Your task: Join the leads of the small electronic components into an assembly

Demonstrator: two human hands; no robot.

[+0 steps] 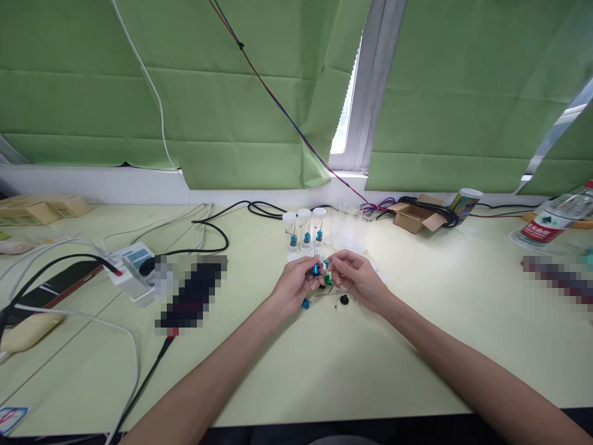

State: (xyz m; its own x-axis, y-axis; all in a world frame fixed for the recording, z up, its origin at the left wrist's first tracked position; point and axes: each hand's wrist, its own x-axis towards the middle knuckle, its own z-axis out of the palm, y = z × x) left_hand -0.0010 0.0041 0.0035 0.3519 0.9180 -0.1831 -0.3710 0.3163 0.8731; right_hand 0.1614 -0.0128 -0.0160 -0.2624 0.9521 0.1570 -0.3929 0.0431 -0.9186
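My left hand (296,281) is closed around a small shiny blue piece (315,269), from which a thin dark wire seems to stick up. Beside it, nearly touching, my right hand (356,277) has its thumb and fingertips pinched together; what lies between them is too small to make out. Under the hands are a small green piece (328,280) and a thin metal rod-like thing (330,293). A round black piece (344,300) with a fine wire and another blue piece (305,303) lie on the table in front.
Three clear vials with white caps (304,230) stand behind the hands, blue pieces inside. More clear containers (349,228) are to their right. An open cardboard box (417,214), a bottle (553,216), a power strip (134,272) and loose cables surround the work spot.
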